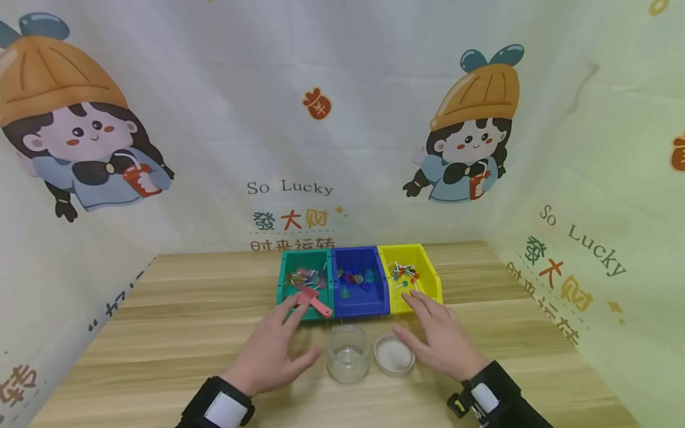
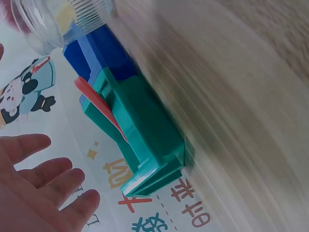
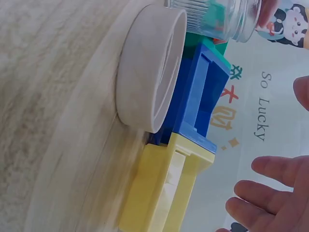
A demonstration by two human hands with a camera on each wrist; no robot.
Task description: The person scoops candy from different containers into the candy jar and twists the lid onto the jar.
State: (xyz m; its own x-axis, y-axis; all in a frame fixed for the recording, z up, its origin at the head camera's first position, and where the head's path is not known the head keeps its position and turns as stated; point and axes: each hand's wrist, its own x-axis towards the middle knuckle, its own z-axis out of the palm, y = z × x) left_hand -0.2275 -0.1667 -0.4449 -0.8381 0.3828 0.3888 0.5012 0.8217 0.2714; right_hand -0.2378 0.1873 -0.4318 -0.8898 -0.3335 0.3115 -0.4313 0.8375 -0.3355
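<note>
My left hand (image 1: pixel 273 351) is spread above the table, its fingertips near the front of the green bin (image 1: pixel 286 261). A small pink scoop (image 1: pixel 320 306) leans over that bin's front edge. Between my hands stands a clear glass jar (image 1: pixel 348 353) without its lid. To its right lies a round whitish lid (image 1: pixel 394 355), hollow side up. My right hand (image 1: pixel 446 342) has its fingers extended by the lid, near the front of the yellow bin (image 1: pixel 430 267). Neither hand holds anything. In the right wrist view, the fingers (image 3: pixel 270 198) show apart from the bins.
A blue bin (image 1: pixel 358 306) joins the green and yellow ones in a row. Small colourful pieces (image 1: pixel 355 278) lie in it; the yellow bin has ball-headed pins (image 1: pixel 405 273). A printed cloth (image 1: pixel 369 148) stands behind and beside the wooden table (image 1: pixel 203 297).
</note>
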